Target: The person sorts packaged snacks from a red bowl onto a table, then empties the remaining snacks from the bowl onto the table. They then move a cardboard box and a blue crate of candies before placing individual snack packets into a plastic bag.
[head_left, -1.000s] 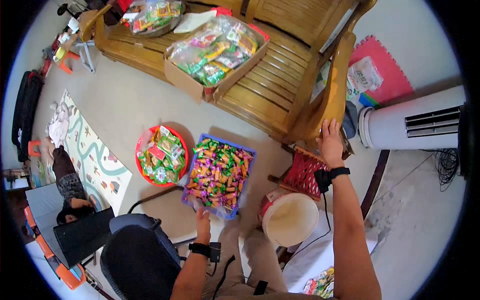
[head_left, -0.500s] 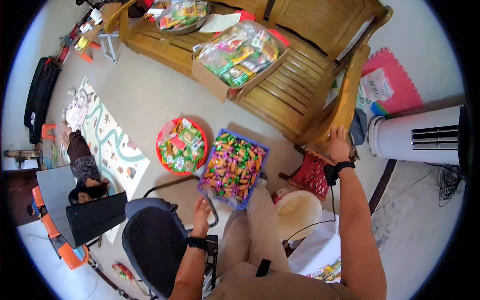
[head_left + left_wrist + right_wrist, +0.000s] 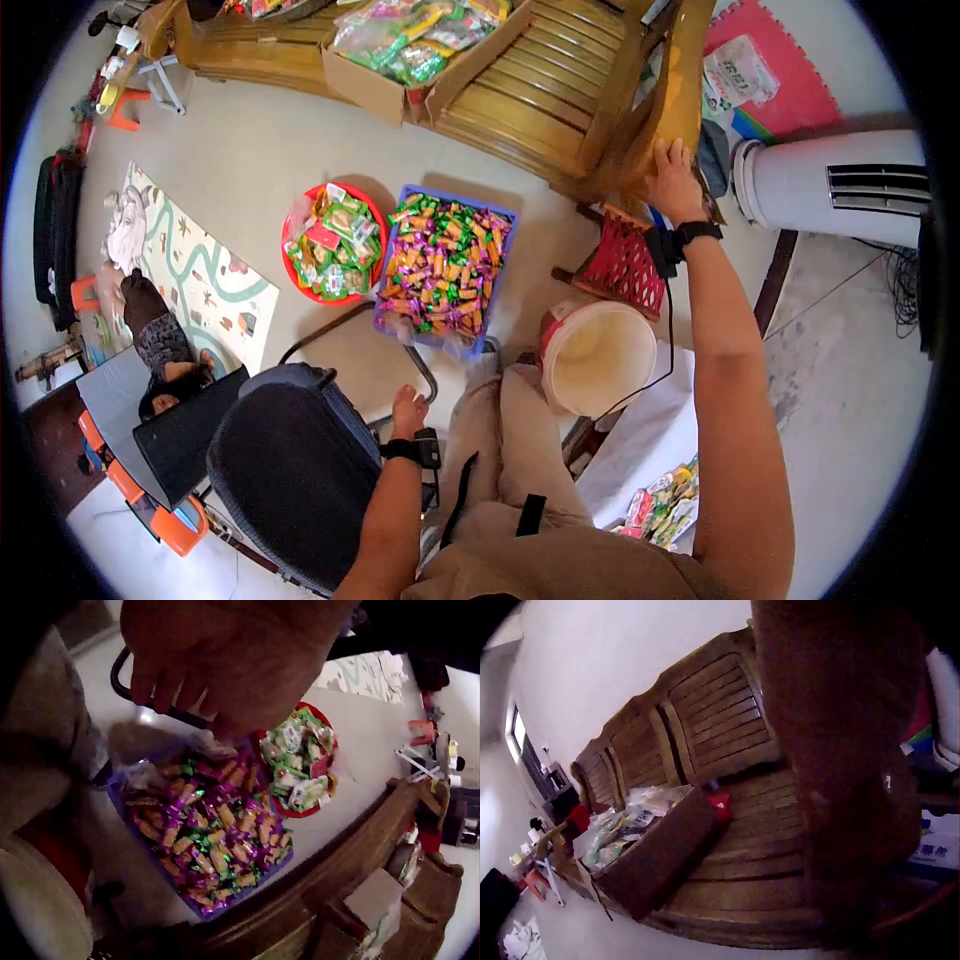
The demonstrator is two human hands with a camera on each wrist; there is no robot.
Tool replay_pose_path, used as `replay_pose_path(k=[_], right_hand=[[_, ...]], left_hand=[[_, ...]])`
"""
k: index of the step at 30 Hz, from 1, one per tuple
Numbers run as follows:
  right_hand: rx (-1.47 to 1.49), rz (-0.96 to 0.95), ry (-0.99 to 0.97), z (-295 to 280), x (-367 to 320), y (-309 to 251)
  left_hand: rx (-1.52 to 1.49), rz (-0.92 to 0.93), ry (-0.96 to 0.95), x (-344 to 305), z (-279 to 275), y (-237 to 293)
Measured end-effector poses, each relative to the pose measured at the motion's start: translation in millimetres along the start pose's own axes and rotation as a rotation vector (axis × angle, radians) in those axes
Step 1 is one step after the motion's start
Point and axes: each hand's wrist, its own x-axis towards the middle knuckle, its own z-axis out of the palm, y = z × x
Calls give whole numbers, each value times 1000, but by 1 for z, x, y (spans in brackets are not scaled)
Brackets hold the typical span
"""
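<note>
My right hand (image 3: 675, 185) rests on the end of the wooden bench's armrest (image 3: 680, 95), fingers laid over the top. My left hand (image 3: 408, 412) hangs in the air with loose fingers and holds nothing, beside the black office chair (image 3: 285, 480). In front of my legs, on the floor, a blue crate (image 3: 512, 250) is filled with candies (image 3: 445, 265) in purple, green and orange wrappers. The left wrist view shows the left hand (image 3: 225, 667) above the crate's near end. Touching the crate's left side is a red basin (image 3: 284, 262) of green snack packets (image 3: 335, 245).
A white bucket (image 3: 600, 360) and a red woven stool (image 3: 625, 265) stand right of my legs. On the bench sits a cardboard box (image 3: 360, 85) of snack packets. A person (image 3: 165, 340) lies by a patterned mat (image 3: 200, 270) at left. A white cylindrical appliance (image 3: 790, 185) is at right.
My left hand has drawn back from the crate's near edge toward my body. The head view shifts about, so the crate and basin now sit higher in it. My right hand stays on the armrest.
</note>
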Motion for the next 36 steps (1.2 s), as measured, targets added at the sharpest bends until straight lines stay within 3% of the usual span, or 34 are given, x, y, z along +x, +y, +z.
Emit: replay_pose_path(k=[1,4,6,9,11,13,14,15,16,17,18,19,20,21,22,26,27,29,30,31,33,34,35,36], right_hand=[[-2,0,-14,5,3,1],[93,-45,98,8,0,12],[116,-39,127,13,3,8],[259,-58,181,24,-15,6],[495,-44,229,44,-55,-1],[977,73,72,47,-140,-9],[1021,102,108,76,-181,-11],[1155,213,23,76,-231,-13],[1040,277,-118,137,-287,0],[1127,361,-266,120,-333,-5],[1072,348,-150,158,-391,-7],[1192,651,-386,130,-425,-13],[1373,579,-176,209,-483,-23],[1221,835,-644,172,-502,-18],[1233,840,-635,178,-512,-23],[1452,1325,-430,228,-554,-48],[1460,1319,-429,265,-565,-48],[255,58,-418,354,-580,-44],[312,112,-816,330,-539,-36],[227,62,-780,363,-540,-35],[1606,889,331,368,-514,-45],[1619,881,320,383,-511,-44],[1644,1003,145,398,-509,-35],[1657,1121,-33,410,-505,-32]], left_hand=[[6,-10,7,6,-11,-11],[534,270,-286,37,-47,-42],[505,240,-300,41,-48,-55],[342,107,-139,2,-15,-41],[312,65,-85,-17,-9,-44],[336,83,-116,-28,4,-51],[352,84,-97,-40,15,-54],[369,92,-104,-51,23,-57],[407,102,-190,-60,31,-61],[446,110,-277,-69,39,-66],[461,121,-286,-76,50,-72],[538,113,-324,-83,63,-79],[615,106,-359,-87,76,-86],[691,96,-393,-88,85,-94],[721,100,-431,-78,93,-105],[862,211,-520,-83,153,-138],[863,219,-518,-50,154,-158],[1107,439,-462,39,142,-200],[1096,451,-428,30,150,-197],[1184,413,-407,2,173,-189],[1266,375,-365,-4,193,-194],[1126,326,-384,5,195,-201],[985,278,-404,14,196,-207],[1096,400,-437,33,193,-213]])
